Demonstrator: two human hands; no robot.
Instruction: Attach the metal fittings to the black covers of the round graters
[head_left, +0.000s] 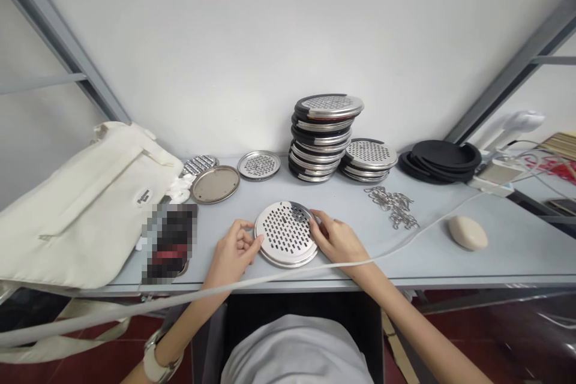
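Note:
On the table near its front edge lies a round perforated metal disc [286, 236], silvery with rows of slots and a dark patch at its upper right. My left hand [234, 249] has the disc by its left rim, thumb at the edge and the other fingers curled. Against the opposite rim, my right hand [338, 241] pinches with thumb and index finger. Behind it are a plain shallow metal dish [216, 185] and another perforated disc [258, 165]. A tall stack of discs with dark parts [320, 150] stands further back, beside a lower stack [369, 156].
Small metal hooks [391, 205] lie in a pile at right, near black round pieces [443, 159] and a cream rounded object [468, 233]. A white bag [90, 210] fills the left side. One white cable [288, 273] crosses in front of my forearms.

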